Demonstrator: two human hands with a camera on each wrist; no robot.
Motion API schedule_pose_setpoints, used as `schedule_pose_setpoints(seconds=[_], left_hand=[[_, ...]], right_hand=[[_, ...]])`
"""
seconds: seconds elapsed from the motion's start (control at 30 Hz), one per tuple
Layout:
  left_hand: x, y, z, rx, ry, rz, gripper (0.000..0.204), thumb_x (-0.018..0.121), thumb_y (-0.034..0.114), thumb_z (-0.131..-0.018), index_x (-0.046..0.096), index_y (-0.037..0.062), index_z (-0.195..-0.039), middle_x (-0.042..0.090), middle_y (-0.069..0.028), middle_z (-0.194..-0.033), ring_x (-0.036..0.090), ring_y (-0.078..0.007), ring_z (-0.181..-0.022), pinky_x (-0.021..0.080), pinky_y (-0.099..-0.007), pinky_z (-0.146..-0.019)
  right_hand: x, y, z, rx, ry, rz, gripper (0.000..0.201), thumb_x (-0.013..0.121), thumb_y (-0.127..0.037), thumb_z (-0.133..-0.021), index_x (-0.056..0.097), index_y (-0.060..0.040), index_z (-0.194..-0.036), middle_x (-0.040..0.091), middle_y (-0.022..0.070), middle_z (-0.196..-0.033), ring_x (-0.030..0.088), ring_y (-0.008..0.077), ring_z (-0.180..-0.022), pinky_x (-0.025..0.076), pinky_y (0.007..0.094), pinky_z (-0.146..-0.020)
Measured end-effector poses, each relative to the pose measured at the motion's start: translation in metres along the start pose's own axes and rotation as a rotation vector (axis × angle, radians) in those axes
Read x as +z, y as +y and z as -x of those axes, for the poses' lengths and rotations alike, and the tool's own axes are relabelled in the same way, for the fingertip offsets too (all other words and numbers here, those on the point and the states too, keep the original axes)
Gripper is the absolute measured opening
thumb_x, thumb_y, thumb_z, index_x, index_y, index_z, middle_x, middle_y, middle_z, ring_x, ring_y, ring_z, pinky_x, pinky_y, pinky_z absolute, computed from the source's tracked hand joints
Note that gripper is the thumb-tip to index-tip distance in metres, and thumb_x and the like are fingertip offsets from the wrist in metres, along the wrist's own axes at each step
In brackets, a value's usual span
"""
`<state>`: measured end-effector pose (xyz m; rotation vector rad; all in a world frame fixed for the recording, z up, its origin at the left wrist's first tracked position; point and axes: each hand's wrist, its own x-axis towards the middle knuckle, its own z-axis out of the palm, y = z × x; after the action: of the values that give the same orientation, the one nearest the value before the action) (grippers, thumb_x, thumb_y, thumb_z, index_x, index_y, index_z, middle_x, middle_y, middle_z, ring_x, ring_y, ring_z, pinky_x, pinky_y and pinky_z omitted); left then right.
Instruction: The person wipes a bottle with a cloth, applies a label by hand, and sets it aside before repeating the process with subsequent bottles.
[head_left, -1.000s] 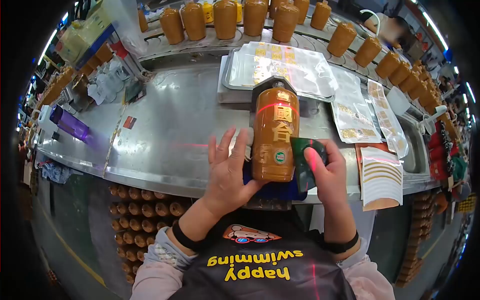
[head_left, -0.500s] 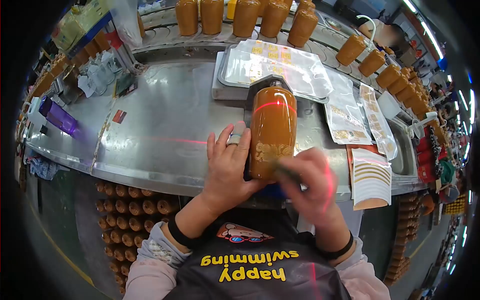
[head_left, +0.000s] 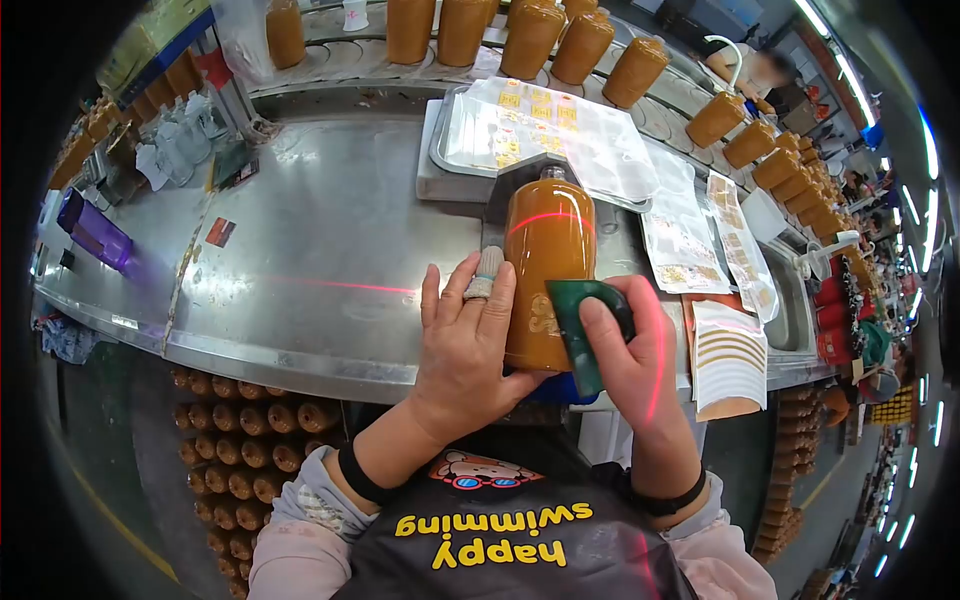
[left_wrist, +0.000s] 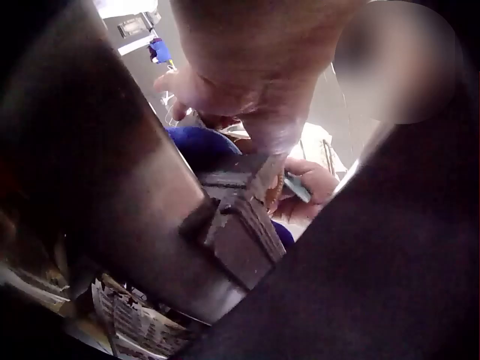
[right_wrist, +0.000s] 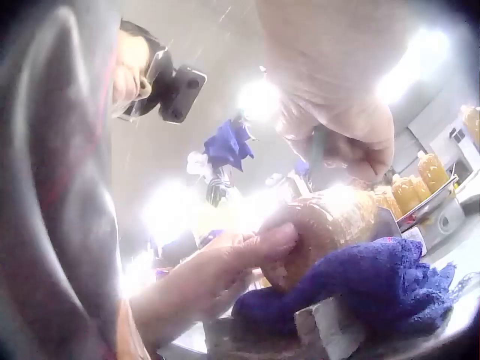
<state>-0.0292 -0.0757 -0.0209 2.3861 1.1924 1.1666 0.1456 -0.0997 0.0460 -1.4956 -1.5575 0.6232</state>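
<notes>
A glossy brown bottle (head_left: 550, 245) with raised decoration near its base lies on a dark angular support (head_left: 503, 190), neck pointing away from me. My left hand (head_left: 462, 355) rests along its left side with fingers extended and a pale finger cot (head_left: 483, 280) on one finger. In the right wrist view, the left thumb (right_wrist: 277, 241) presses on the bottle's base. My right hand (head_left: 635, 350) pinches a flat green scraper (head_left: 573, 330) between thumb and fingers, its edge at the bottle's lower right side, covering part of the relief. A blue cloth (right_wrist: 367, 281) lies under the bottle.
Behind the bottle, a tray (head_left: 440, 150) carries sheets of gold decals (head_left: 540, 115). More decal sheets (head_left: 680, 250) and a striped sheet (head_left: 730, 350) lie to the right. Brown bottles (head_left: 530, 40) line the conveyor at the back. A purple bottle (head_left: 95, 230) stands far left.
The bottle has turned, taking the gold characters and green emblem out of sight. The right hand swept the scraper across the lower bottle and back to its right side. The left hand stays beside it.
</notes>
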Motion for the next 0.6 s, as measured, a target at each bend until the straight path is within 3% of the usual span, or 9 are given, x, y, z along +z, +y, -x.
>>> schedule_pose_setpoints(seconds=[0.1,0.17,0.27,0.37,0.6], left_hand=[[-0.003,-0.005,0.002,-0.032,-0.056,0.128,0.099,0.078,0.042,-0.075,0.03,-0.0089,-0.145,0.056,-0.0233,-0.118,0.038,-0.0438,-0.133,0.017,-0.0578,-0.113],[-0.003,-0.011,0.003,-0.063,-0.074,0.335,0.095,0.071,0.046,-0.083,0.027,-0.0115,-0.144,0.049,-0.0283,-0.13,0.037,-0.0441,-0.132,0.018,-0.055,-0.114],[0.011,-0.01,-0.008,-0.322,0.007,0.679,0.086,0.062,0.045,-0.091,0.025,-0.013,-0.144,0.042,-0.0311,-0.139,0.036,-0.0454,-0.132,0.022,-0.0508,-0.113],[0.017,-0.007,-0.016,-0.298,-0.032,0.511,0.081,0.055,0.044,-0.095,0.025,-0.0137,-0.143,0.042,-0.0318,-0.138,0.037,-0.0453,-0.131,0.024,-0.0498,-0.112],[0.017,-0.009,-0.015,-0.308,-0.042,0.552,0.081,0.055,0.043,-0.096,0.025,-0.0143,-0.144,0.043,-0.0311,-0.138,0.039,-0.0431,-0.128,0.026,-0.0483,-0.111]], right_hand=[[0.003,-0.001,0.0,0.04,-0.016,-0.073,0.016,0.063,-0.013,-0.093,0.058,0.0008,-0.1,0.061,0.0019,-0.078,0.054,0.0059,-0.07,0.046,0.0246,-0.061],[-0.008,0.009,0.002,0.188,0.043,-0.268,0.014,0.061,-0.013,-0.095,0.058,-0.0005,-0.101,0.062,0.0006,-0.084,0.054,0.0037,-0.074,0.045,0.0207,-0.065],[-0.006,0.019,0.002,0.265,0.15,-0.584,0.012,0.06,-0.012,-0.097,0.058,-0.0018,-0.102,0.06,-0.0022,-0.085,0.052,0.0017,-0.074,0.044,0.0179,-0.066],[-0.001,0.026,0.009,0.241,0.125,-0.549,0.011,0.06,-0.013,-0.097,0.058,-0.0023,-0.102,0.059,-0.0031,-0.084,0.051,0.0013,-0.074,0.043,0.0173,-0.066],[0.005,0.039,0.01,0.253,0.107,-0.54,0.012,0.061,-0.014,-0.097,0.057,-0.0028,-0.1,0.057,-0.0051,-0.082,0.047,0.0003,-0.072,0.04,0.0166,-0.064]])
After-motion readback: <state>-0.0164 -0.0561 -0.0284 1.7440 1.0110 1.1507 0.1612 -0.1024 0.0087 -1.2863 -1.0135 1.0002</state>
